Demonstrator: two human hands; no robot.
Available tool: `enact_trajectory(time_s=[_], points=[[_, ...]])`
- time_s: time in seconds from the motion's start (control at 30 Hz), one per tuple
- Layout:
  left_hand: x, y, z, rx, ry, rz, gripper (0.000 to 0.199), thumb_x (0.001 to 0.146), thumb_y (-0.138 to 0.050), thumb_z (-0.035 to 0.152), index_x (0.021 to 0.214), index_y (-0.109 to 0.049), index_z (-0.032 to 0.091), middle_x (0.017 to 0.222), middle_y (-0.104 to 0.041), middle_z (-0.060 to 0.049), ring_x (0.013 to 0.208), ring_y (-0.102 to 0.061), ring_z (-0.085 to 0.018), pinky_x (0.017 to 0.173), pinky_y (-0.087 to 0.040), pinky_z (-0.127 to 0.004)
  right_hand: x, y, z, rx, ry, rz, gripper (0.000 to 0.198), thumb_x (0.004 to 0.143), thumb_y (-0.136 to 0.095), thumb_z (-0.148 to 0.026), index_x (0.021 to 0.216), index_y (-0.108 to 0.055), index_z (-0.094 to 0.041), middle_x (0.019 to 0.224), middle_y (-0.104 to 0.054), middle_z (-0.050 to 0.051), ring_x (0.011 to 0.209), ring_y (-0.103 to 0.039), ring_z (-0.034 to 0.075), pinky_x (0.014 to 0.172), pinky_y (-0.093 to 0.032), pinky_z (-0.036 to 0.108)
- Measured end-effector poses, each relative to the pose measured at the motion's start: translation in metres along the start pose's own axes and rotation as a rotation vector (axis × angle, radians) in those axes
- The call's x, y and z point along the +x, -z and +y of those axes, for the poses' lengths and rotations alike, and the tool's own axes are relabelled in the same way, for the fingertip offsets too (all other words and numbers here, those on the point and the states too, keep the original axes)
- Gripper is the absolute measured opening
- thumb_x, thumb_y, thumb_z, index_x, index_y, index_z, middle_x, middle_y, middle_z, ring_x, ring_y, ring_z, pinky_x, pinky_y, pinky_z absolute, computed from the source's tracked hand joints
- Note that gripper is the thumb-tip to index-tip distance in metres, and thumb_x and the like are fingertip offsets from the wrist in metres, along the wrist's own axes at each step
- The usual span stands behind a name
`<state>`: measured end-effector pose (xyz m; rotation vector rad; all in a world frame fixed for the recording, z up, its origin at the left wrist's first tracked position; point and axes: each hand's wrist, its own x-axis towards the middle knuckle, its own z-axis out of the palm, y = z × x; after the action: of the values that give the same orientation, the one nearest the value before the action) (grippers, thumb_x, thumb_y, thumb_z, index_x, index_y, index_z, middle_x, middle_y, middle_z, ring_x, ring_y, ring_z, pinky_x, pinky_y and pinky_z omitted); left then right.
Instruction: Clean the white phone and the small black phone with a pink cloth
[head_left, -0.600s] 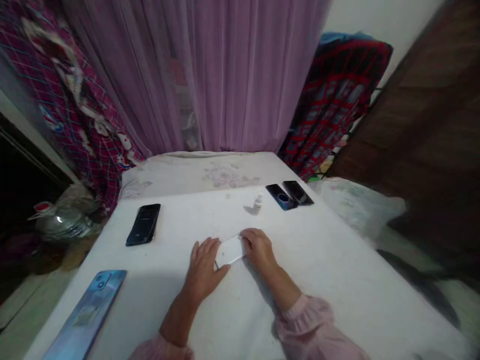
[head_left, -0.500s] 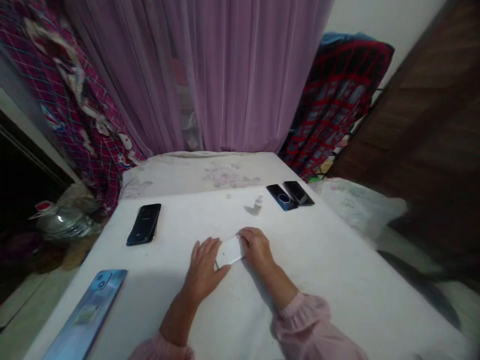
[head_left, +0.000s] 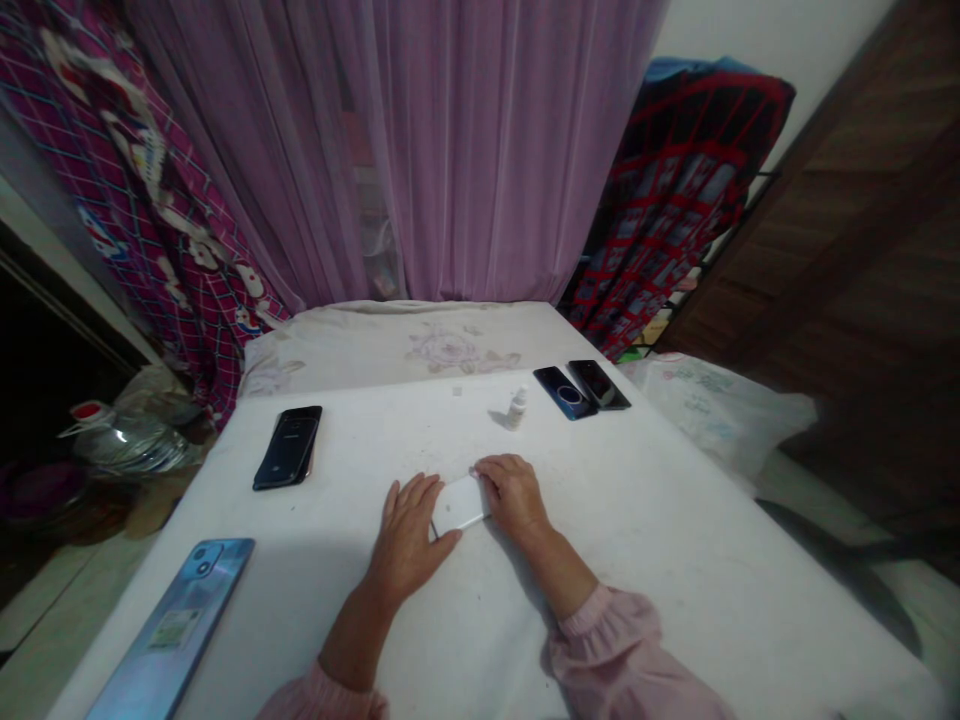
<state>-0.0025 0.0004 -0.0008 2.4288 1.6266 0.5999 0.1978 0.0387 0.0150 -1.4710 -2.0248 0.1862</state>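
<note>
A white phone [head_left: 459,503] lies face-down or with a plain white side up on the white-covered table, between my hands. My left hand [head_left: 407,527] holds its left end, thumb along the near edge and fingers at the far edge. Closed fingers of my right hand [head_left: 516,497] press on the phone's right end, near the far corner. A small whitish bit shows at those fingertips, too small to name. Beyond the hands a small white spray bottle [head_left: 516,410] stands upright.
Dark phones [head_left: 289,447] lie stacked at the left. A large bluish phone [head_left: 176,625] with a sticker lies nearer. At the far right are a blue-black phone [head_left: 564,392] and a black phone [head_left: 598,384]. A purple curtain [head_left: 480,150] hangs behind the table.
Both hands and the white phone stay almost in place. The right fingertips have shifted very slightly at the phone's far corner.
</note>
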Motion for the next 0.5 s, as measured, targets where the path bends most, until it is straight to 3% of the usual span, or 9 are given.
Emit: enact_trajectory(time_s=[0.23,0.5], points=[[0.000,0.000,0.000,0.000,-0.006,-0.003,0.057,0.081,-0.063,0.032,0.135,-0.050,0.020,0.142,-0.055,-0.011,0.136,-0.044,-0.030,0.117,-0.023,-0.056,0.004,0.003,0.000,-0.049,-0.088,-0.008,0.021,0.087,-0.056,-0.012,0.092,-0.075,-0.021,0.098,-0.074,0.006,0.093,-0.060,0.022,0.084,-0.041,0.034],[0.000,-0.003,0.000,0.008,-0.010,0.027,0.058,0.081,-0.063,0.033,0.137,-0.048,0.022,0.142,-0.055,-0.010,0.136,-0.044,-0.029,0.117,-0.024,-0.055,0.003,-0.008,-0.028,-0.073,0.025,-0.095,0.019,0.091,-0.058,-0.017,0.098,-0.074,-0.023,0.100,-0.073,0.006,0.095,-0.059,0.022,0.081,-0.040,0.033]])
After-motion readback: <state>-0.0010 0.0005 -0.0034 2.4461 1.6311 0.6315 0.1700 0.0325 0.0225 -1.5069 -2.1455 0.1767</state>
